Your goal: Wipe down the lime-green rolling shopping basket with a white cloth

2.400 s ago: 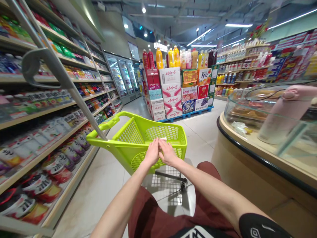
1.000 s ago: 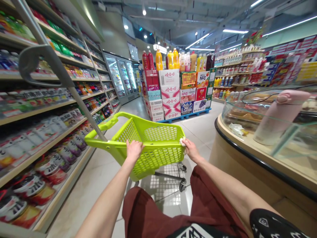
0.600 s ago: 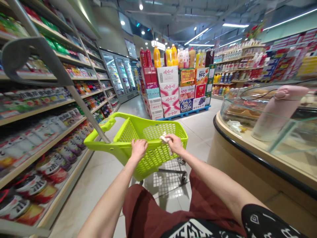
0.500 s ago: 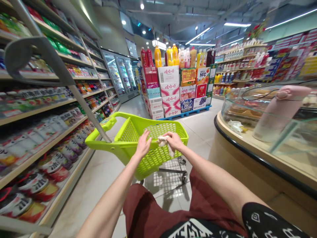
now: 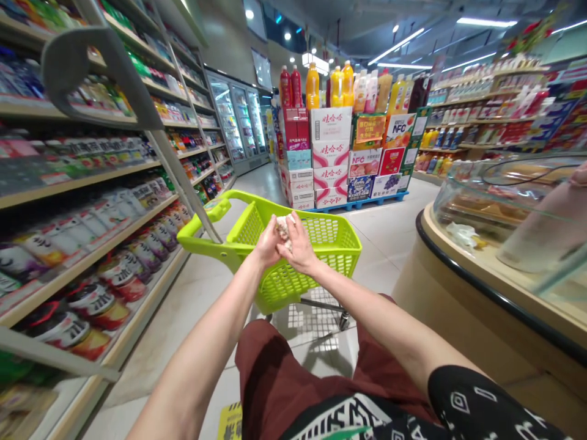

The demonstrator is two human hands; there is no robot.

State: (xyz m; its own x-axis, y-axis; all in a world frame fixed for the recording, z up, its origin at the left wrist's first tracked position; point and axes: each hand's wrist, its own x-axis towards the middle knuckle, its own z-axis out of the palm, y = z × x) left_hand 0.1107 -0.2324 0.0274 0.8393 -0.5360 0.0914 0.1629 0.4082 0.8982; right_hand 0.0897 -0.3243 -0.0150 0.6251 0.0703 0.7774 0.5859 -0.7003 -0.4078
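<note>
A crumpled whitish tissue (image 5: 283,228) is pressed between my two hands over the near side of a lime-green shopping cart (image 5: 316,278). My left hand (image 5: 267,246) cups it from the left. From the right, my right hand (image 5: 300,245) lies over it with fingers partly extended. Part of the tissue is hidden by the fingers, and its exact material is hard to make out. The cart's basket stands just beyond the hands, its handle (image 5: 202,219) to the left.
A grey pole with a cuff (image 5: 105,79) rises past the cart handle. Drink shelves (image 5: 82,260) line the left. Stacked juice cartons (image 5: 331,156) stand ahead on a blue pallet (image 5: 383,198). At right curves a glass-topped counter (image 5: 431,244) with a pink bottle (image 5: 536,232).
My hands, apart before with the tissue in the right one, have come together around it. The view has shifted, so the cart and shelves sit farther right.
</note>
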